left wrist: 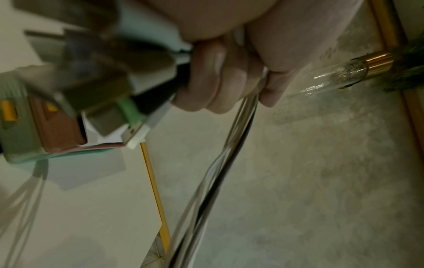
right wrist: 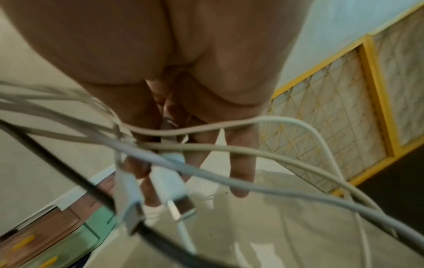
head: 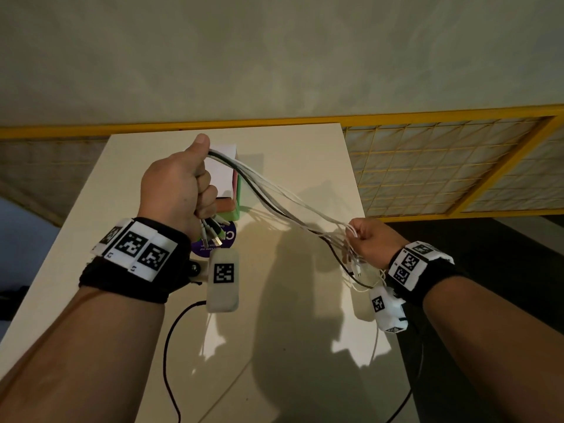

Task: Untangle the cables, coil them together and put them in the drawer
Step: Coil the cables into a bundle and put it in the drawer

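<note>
A bundle of several white cables and one black cable (head: 274, 196) stretches in the air between my two hands above a white table (head: 305, 300). My left hand (head: 180, 184) is raised and grips one end in a fist, with the plugs (head: 213, 233) sticking out below it. My right hand (head: 366, 239) is lower at the right and holds the other end; loose plugs (right wrist: 174, 195) and cable tails dangle under it. Behind my left hand stands a small green drawer box (head: 235, 193) with a brown drawer (left wrist: 59, 127) showing yellow handles. The left wrist view shows my left hand (left wrist: 229, 78) curled round the strands.
A purple round sticker (head: 225, 239) lies on the table by the box. A yellow wire-mesh fence (head: 442, 166) runs behind and to the right of the table. Black cords (head: 171, 346) from the wrist cameras hang over the near table.
</note>
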Demonstrator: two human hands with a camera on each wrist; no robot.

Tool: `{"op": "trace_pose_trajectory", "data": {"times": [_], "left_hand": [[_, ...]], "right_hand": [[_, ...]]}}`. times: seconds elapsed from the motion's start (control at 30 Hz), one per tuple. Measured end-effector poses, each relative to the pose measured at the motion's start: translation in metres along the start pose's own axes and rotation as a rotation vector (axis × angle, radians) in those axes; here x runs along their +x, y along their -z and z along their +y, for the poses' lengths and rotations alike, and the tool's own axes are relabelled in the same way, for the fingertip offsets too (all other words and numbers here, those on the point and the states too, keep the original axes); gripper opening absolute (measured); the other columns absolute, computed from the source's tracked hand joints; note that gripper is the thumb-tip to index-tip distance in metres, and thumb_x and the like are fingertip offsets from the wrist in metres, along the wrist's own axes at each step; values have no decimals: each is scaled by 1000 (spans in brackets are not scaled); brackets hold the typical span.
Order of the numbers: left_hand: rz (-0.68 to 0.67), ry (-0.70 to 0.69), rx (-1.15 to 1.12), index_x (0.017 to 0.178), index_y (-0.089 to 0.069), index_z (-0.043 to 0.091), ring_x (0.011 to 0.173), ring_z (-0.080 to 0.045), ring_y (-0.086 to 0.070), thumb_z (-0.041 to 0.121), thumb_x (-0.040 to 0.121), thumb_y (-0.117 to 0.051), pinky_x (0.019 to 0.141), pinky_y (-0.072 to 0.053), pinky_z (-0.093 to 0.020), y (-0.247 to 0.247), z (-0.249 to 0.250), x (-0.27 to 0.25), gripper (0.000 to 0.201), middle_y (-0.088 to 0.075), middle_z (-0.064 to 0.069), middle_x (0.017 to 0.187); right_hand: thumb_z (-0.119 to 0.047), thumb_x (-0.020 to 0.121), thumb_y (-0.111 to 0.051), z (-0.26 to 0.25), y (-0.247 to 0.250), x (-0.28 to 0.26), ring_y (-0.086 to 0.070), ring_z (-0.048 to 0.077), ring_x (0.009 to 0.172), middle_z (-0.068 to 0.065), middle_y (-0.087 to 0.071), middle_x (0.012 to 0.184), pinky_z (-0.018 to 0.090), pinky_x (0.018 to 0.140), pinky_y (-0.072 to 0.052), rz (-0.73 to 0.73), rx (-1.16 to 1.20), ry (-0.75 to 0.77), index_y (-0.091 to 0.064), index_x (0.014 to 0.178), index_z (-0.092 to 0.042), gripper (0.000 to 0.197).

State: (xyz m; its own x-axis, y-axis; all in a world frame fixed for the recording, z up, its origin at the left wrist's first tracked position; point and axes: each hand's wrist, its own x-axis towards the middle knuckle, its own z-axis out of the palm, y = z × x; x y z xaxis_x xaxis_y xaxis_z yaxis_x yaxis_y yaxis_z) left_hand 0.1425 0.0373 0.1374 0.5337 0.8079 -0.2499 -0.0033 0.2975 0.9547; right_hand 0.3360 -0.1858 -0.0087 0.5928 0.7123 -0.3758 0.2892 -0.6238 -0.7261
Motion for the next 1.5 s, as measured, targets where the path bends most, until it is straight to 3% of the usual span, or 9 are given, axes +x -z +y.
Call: {"op": "trace_pose_trajectory", "data": {"times": [0.27, 0.43, 0.57, 0.67, 0.83, 0.97, 1.17, 1.33, 1.5], "left_hand": [[34, -3, -31, 58, -25, 24, 44, -17, -11, 44, 93, -61, 40, -17, -22, 13, 2, 9, 55, -14, 3, 52], [24, -7, -32, 58, -24, 24, 44, -17, -10, 43, 94, -61, 42, -15, -23, 14, -1, 9, 55, -14, 3, 51], [15, -2, -33, 57, -26, 23, 43, -16, -10, 42, 95, -60, 42, -15, -22, 13, -2, 9, 54, -15, 3, 49], [8, 5, -30, 57, -24, 24, 43, -16, -9, 42, 95, -59, 40, -18, -20, 12, -2, 7, 55, -13, 3, 50], [-4, -11, 4, 58, -26, 23, 45, -18, -9, 40, 96, -58, 39, -23, -18, 9, 1, 3, 53, -14, 3, 50], [-56, -27, 65, 58, -23, 23, 42, -17, -11, 38, 96, -58, 47, -12, -27, 8, -1, 1, 54, -15, 2, 49], [-78, -30, 83, 59, -23, 23, 41, -15, -11, 35, 97, -58, 40, -25, -18, 5, 3, -3, 53, -16, 1, 48], [-109, -62, 107, 58, -24, 22, 40, -16, -14, 33, 97, -60, 39, -25, -19, -2, 5, -11, 54, -17, -1, 49], [-112, -64, 107, 57, -27, 23, 41, -16, -11, 32, 98, -58, 34, -32, -18, 7, 11, -14, 52, -17, 1, 48]], "right_hand": [[-17, 90, -58, 14, -2, -3, -57, 16, 62, 1, -61, 67, 24, 58, -43, 88, -245, -63, -54, 68, -14, 22], [-10, 87, -67, 20, -2, -3, -67, 13, 68, 2, -71, 73, 27, 67, -52, 75, -25, -125, -64, 77, -15, 11], [7, 90, -55, 17, -6, -2, -68, 19, 73, 11, -73, 78, 35, 74, -53, 94, 287, -136, -66, 87, 2, 12], [4, 92, -57, 19, -7, 3, -71, 22, 78, 10, -75, 84, 40, 84, -56, 145, 403, -168, -71, 88, -5, 17], [0, 93, -53, 18, -1, 3, -67, 12, 86, -3, -74, 91, 22, 81, -53, 152, 179, -157, -73, 99, -18, 28], [-2, 92, -50, 10, 7, 4, -61, 11, 109, -8, -70, 113, 30, 98, -46, 167, 92, -181, -69, 113, -26, 37], [-12, 91, -62, -74, 42, -15, -69, 12, 82, 1, -74, 87, 27, 80, -55, 446, 277, 172, -69, 88, -20, 11], [2, 86, -61, -128, 23, -10, -67, 7, 92, -6, -71, 99, 21, 83, -52, 50, -43, 497, -70, 101, -27, 34], [-6, 81, -61, -96, -18, 8, -64, 21, 97, 1, -70, 102, 31, 84, -51, -91, -461, 340, -73, 104, -22, 31]]}}
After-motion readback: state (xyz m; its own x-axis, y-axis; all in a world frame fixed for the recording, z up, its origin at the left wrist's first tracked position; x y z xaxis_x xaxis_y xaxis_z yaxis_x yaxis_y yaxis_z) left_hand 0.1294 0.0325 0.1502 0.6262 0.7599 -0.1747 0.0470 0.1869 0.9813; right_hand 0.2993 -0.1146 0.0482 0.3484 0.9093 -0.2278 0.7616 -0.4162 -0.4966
